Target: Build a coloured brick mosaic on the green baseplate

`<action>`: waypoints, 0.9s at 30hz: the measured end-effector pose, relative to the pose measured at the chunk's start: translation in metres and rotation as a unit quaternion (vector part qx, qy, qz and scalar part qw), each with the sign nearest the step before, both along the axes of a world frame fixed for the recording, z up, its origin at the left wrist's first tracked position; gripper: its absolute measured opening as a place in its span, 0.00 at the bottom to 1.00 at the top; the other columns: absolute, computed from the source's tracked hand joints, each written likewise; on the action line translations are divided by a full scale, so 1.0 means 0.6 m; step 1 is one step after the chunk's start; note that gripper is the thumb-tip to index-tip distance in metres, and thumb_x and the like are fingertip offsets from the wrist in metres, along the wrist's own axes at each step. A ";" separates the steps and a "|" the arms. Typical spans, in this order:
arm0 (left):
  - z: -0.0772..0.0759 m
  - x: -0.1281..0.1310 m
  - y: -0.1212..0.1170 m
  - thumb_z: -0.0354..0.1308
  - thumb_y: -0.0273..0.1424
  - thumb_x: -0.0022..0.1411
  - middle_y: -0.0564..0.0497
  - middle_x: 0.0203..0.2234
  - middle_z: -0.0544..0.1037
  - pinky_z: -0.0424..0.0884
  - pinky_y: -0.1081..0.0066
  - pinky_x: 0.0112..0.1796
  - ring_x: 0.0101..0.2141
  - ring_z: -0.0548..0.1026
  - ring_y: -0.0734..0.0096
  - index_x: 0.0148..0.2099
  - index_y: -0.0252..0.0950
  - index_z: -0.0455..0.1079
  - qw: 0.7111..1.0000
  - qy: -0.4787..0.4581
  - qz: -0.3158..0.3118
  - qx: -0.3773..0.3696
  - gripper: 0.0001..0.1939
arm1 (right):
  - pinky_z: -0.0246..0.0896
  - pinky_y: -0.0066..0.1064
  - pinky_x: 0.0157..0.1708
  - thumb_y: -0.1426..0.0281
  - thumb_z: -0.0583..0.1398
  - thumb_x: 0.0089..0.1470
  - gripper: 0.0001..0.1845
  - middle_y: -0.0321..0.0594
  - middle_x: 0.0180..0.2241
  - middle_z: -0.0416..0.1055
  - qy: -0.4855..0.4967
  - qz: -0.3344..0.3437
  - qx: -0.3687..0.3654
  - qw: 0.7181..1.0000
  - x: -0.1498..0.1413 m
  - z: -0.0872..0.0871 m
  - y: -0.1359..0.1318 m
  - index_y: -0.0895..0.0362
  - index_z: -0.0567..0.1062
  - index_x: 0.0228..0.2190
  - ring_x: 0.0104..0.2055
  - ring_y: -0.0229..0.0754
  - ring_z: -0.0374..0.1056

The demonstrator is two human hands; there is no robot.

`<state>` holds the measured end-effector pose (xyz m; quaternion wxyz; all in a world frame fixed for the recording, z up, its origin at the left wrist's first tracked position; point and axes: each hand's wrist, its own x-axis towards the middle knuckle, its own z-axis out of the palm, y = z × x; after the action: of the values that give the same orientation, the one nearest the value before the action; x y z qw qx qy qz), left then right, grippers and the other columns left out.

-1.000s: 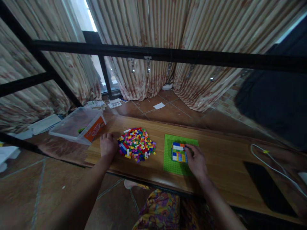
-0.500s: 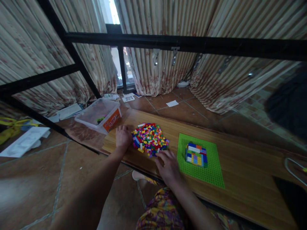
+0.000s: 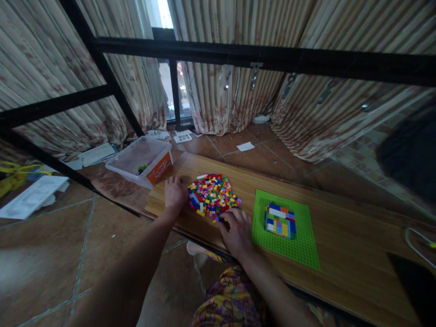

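A heap of small multicoloured toy bricks (image 3: 214, 195) lies on the wooden board. My left hand (image 3: 175, 191) rests on the board at the heap's left edge, its fingers loosely bent and apart, with no brick visible in it. At the heap's lower right, my right hand (image 3: 237, 230) touches the nearest bricks, thumb and curved fingers apart; its fingertips are partly hidden among them. Right of that hand is a green baseplate (image 3: 286, 252), bearing a low rectangular brick build (image 3: 280, 221) in blue, white, yellow and orange.
A clear plastic box (image 3: 136, 156) with an orange label and some green pieces inside stands beyond my left hand. The wooden board (image 3: 347, 254) extends to the right, where a dark flat object (image 3: 412, 281) and a white cable lie. A black metal frame (image 3: 218, 47) crosses ahead.
My right hand has shifted slightly, its fingers reaching a little further over the heap's lower right edge. The left hand stays in place. The view has tilted slightly.
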<state>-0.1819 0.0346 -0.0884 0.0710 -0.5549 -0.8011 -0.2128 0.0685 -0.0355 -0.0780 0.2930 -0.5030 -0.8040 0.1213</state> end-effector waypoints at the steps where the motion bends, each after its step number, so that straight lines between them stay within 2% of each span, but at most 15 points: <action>1: 0.000 0.000 0.000 0.47 0.23 0.58 0.36 0.41 0.73 0.64 0.57 0.46 0.45 0.68 0.50 0.43 0.30 0.71 1.000 0.000 0.000 0.000 0.14 | 0.54 0.41 0.45 0.66 0.63 0.54 0.05 0.40 0.41 0.72 0.001 -0.002 0.001 1.000 0.007 0.000 0.002 0.51 0.77 0.35 0.45 0.49 0.62; 8: 0.002 0.001 0.001 0.47 0.23 0.58 0.37 0.39 0.73 0.64 0.57 0.47 0.44 0.69 0.51 0.42 0.31 0.72 1.000 -0.005 -0.001 -0.002 0.14 | 0.55 0.40 0.45 0.69 0.59 0.57 0.08 0.41 0.43 0.71 -0.007 -0.027 0.024 0.999 0.058 -0.007 0.023 0.52 0.77 0.37 0.46 0.49 0.62; 12: 0.003 0.001 0.001 0.48 0.23 0.58 0.37 0.40 0.73 0.64 0.56 0.46 0.44 0.69 0.50 0.42 0.31 0.72 1.000 -0.005 -0.002 -0.004 0.14 | 0.55 0.40 0.44 0.70 0.57 0.58 0.09 0.42 0.43 0.72 -0.012 -0.039 0.024 0.999 0.068 -0.005 0.029 0.53 0.78 0.37 0.45 0.49 0.62; 15: 0.004 0.001 0.001 0.47 0.23 0.58 0.36 0.40 0.73 0.64 0.56 0.46 0.44 0.69 0.50 0.42 0.30 0.72 1.000 -0.004 -0.004 -0.005 0.14 | 0.56 0.40 0.45 0.71 0.55 0.60 0.10 0.42 0.42 0.72 -0.001 -0.035 0.021 0.999 0.062 -0.001 0.023 0.53 0.77 0.37 0.45 0.48 0.62; 21: 0.005 0.002 0.001 0.47 0.23 0.59 0.36 0.39 0.73 0.64 0.55 0.46 0.44 0.69 0.50 0.42 0.31 0.72 1.000 -0.003 -0.004 -0.008 0.14 | 0.55 0.41 0.45 0.69 0.57 0.59 0.09 0.40 0.41 0.72 0.022 0.012 0.008 1.000 0.028 0.000 0.005 0.51 0.77 0.38 0.44 0.48 0.63; 27: 0.005 0.000 0.001 0.47 0.23 0.58 0.36 0.40 0.73 0.64 0.56 0.47 0.45 0.68 0.50 0.43 0.30 0.72 1.000 -0.001 -0.005 -0.007 0.14 | 0.56 0.41 0.43 0.70 0.59 0.58 0.07 0.40 0.39 0.73 0.012 0.017 -0.010 1.000 0.010 -0.002 0.004 0.51 0.78 0.33 0.43 0.48 0.63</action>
<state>-0.1817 0.0351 -0.0857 0.0652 -0.5592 -0.7999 -0.2080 0.0748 -0.0332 -0.0792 0.2955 -0.4906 -0.8076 0.1407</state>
